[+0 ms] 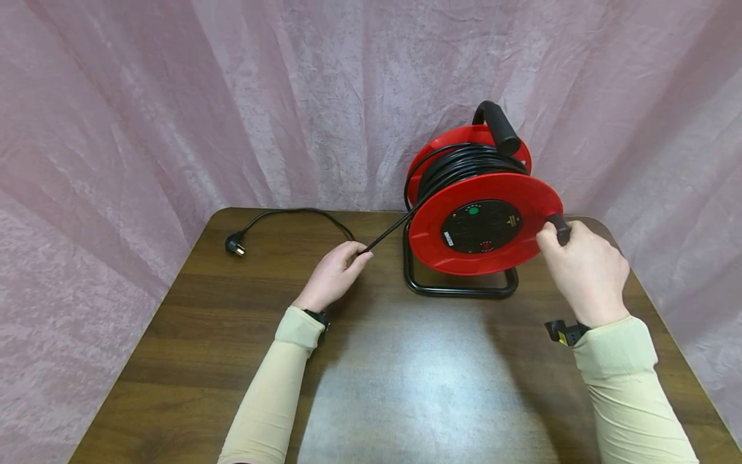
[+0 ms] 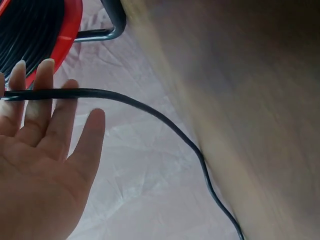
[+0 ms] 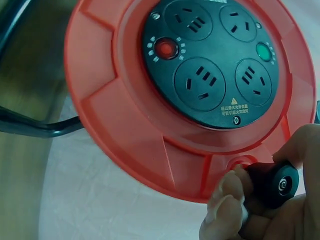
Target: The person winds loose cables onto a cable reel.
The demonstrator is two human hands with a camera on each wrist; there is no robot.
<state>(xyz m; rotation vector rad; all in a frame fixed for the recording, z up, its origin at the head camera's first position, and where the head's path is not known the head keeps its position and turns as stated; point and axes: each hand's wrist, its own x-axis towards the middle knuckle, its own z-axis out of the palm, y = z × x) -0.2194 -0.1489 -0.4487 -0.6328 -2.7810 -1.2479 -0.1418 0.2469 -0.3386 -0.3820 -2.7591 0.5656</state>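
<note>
A red cable reel (image 1: 426, 235) wound with black cable (image 1: 387, 232) stands on the table, its socket panel (image 3: 212, 55) facing me. My right hand (image 1: 588, 267) grips the black crank knob (image 3: 274, 182) at the reel's right side. To the reel's left, my left hand (image 1: 333, 274) pinches the cable between thumb and index finger, while in the left wrist view the cable crosses the other, fairly straight fingers (image 2: 42, 117). From the left hand the cable's free end runs back to a black plug (image 1: 234, 244) on the tabletop.
The reel rests on a black tubular frame (image 1: 460, 292) with a carrying handle (image 1: 500, 127) on top. The brown wooden table (image 1: 191, 361) ends at the back against a pink curtain (image 1: 324, 103), which also hangs along both sides.
</note>
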